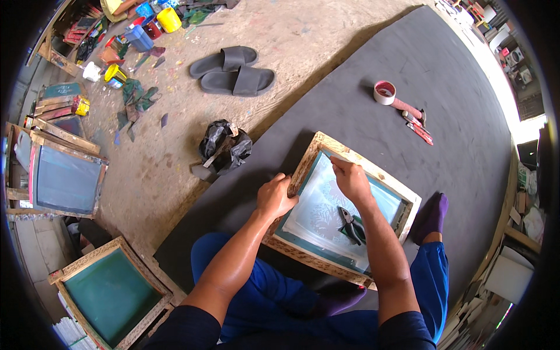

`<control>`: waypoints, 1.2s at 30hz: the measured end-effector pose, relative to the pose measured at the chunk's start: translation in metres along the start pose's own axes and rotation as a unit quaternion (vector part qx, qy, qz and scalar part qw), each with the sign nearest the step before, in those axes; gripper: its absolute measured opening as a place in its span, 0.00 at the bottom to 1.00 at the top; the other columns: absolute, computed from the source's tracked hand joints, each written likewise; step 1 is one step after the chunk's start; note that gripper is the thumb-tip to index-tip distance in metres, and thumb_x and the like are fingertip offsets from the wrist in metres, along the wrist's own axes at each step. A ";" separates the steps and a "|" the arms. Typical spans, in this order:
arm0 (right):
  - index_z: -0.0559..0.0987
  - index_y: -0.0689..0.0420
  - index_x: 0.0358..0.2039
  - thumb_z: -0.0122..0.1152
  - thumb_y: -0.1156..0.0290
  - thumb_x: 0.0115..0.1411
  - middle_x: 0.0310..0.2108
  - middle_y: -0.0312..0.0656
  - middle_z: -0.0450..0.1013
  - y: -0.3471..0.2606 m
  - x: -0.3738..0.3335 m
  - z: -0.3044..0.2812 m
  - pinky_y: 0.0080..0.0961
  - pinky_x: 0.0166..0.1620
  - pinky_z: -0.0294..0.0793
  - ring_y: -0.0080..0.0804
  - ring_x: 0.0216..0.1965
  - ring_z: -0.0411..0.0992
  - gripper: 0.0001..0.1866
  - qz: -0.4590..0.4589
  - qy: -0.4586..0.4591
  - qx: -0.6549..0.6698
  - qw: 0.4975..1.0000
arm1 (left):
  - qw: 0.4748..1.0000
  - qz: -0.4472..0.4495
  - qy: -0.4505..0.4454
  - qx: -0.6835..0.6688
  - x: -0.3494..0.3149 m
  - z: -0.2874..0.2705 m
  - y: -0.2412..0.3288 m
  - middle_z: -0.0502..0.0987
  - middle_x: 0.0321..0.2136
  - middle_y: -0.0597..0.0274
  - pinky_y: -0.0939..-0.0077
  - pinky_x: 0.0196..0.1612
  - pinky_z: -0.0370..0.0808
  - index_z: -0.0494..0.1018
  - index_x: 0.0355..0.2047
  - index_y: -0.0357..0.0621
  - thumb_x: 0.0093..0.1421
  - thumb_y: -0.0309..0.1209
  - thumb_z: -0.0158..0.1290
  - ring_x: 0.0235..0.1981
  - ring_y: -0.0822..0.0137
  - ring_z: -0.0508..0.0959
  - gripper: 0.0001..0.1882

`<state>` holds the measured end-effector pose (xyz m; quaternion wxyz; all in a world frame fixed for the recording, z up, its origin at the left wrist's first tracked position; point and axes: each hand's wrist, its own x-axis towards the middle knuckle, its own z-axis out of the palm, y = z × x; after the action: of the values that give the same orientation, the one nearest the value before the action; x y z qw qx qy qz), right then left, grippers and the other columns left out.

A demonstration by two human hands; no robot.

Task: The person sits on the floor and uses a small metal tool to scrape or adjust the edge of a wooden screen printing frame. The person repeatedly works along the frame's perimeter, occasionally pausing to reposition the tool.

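A wooden screen-printing frame with a pale patterned mesh and green borders lies tilted before my legs. My left hand is wrapped round the frame's left side. Over the mesh's upper left corner is my right hand, its fingers closed against the inner edge of the wood; what they pinch, if anything, is hidden. Dark-handled pliers rest on the mesh, next to my right forearm.
I sit on a dark mat. Beyond the frame lie a tape roll, a hammer and a red cutter. A black plastic bag and slippers are on the floor. More screen frames stand at left.
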<state>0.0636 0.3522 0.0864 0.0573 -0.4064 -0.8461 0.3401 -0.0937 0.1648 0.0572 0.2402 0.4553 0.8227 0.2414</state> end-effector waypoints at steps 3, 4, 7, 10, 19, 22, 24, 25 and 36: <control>0.84 0.54 0.52 0.58 0.70 0.67 0.40 0.60 0.81 -0.018 0.000 -0.006 0.48 0.46 0.80 0.59 0.44 0.81 0.16 0.001 -0.017 -0.070 0.997 | 1.000 0.011 0.010 -0.013 -0.001 0.000 0.001 0.77 0.35 0.54 0.53 0.40 0.80 0.79 0.36 0.39 0.47 0.36 0.69 0.37 0.47 0.82 0.19; 0.84 0.53 0.53 0.57 0.70 0.67 0.39 0.60 0.81 -0.018 0.001 -0.005 0.48 0.46 0.80 0.59 0.43 0.80 0.16 -0.001 -0.014 -0.056 0.998 | 1.000 0.013 0.014 -0.020 -0.002 0.000 0.002 0.77 0.35 0.53 0.53 0.40 0.80 0.79 0.36 0.39 0.47 0.36 0.69 0.37 0.47 0.82 0.19; 0.84 0.52 0.54 0.56 0.70 0.68 0.39 0.60 0.81 0.016 0.003 0.008 0.48 0.46 0.80 0.59 0.42 0.81 0.16 -0.018 0.003 0.032 0.999 | 0.999 0.031 0.003 -0.020 -0.003 -0.001 0.008 0.77 0.34 0.53 0.53 0.39 0.79 0.79 0.35 0.39 0.46 0.35 0.70 0.35 0.47 0.82 0.18; 0.84 0.52 0.53 0.57 0.70 0.68 0.41 0.60 0.81 0.019 0.005 0.012 0.47 0.45 0.80 0.58 0.41 0.81 0.16 -0.040 -0.004 0.037 0.999 | 0.999 0.037 0.012 -0.031 -0.007 0.000 0.005 0.77 0.33 0.53 0.53 0.39 0.79 0.80 0.34 0.39 0.46 0.35 0.70 0.35 0.47 0.81 0.18; 0.79 0.56 0.62 0.58 0.66 0.71 0.41 0.49 0.84 0.035 0.002 0.017 0.38 0.37 0.79 0.41 0.32 0.81 0.21 -0.112 0.015 -0.053 0.992 | 0.999 0.041 0.004 -0.017 -0.006 0.002 -0.001 0.77 0.35 0.51 0.52 0.39 0.80 0.78 0.35 0.37 0.45 0.34 0.68 0.35 0.45 0.82 0.19; 0.77 0.57 0.63 0.59 0.65 0.71 0.43 0.50 0.84 0.012 0.007 0.007 0.39 0.44 0.80 0.44 0.41 0.83 0.22 0.121 -0.113 0.200 0.966 | 0.999 0.033 -0.003 -0.010 -0.009 0.002 -0.009 0.77 0.35 0.51 0.52 0.39 0.80 0.78 0.34 0.36 0.45 0.34 0.68 0.35 0.44 0.81 0.18; 0.78 0.58 0.62 0.59 0.66 0.71 0.41 0.50 0.84 0.016 0.005 0.007 0.37 0.44 0.80 0.41 0.39 0.82 0.22 0.135 -0.107 0.242 0.955 | 0.999 0.040 -0.004 -0.018 -0.008 0.000 -0.002 0.77 0.35 0.51 0.52 0.39 0.80 0.78 0.33 0.36 0.45 0.34 0.68 0.36 0.44 0.81 0.18; 0.78 0.59 0.62 0.58 0.66 0.71 0.40 0.49 0.84 0.039 0.004 0.024 0.35 0.42 0.80 0.37 0.35 0.80 0.21 0.024 -0.038 0.183 0.982 | 0.999 0.044 -0.004 -0.021 -0.006 -0.001 0.001 0.77 0.35 0.51 0.52 0.39 0.80 0.78 0.32 0.35 0.45 0.34 0.68 0.36 0.44 0.81 0.18; 0.83 0.55 0.55 0.58 0.65 0.70 0.46 0.53 0.83 0.014 -0.032 -0.008 0.38 0.49 0.79 0.45 0.41 0.82 0.17 0.088 -0.022 0.107 0.990 | 0.996 0.049 -0.067 0.012 -0.010 -0.013 -0.010 0.78 0.41 0.53 0.52 0.43 0.81 0.81 0.42 0.36 0.45 0.36 0.68 0.39 0.46 0.83 0.24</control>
<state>0.0967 0.3396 0.0899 0.0518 -0.4627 -0.7669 0.4417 -0.1033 0.1495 0.0633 0.2772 0.5135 0.7841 0.2115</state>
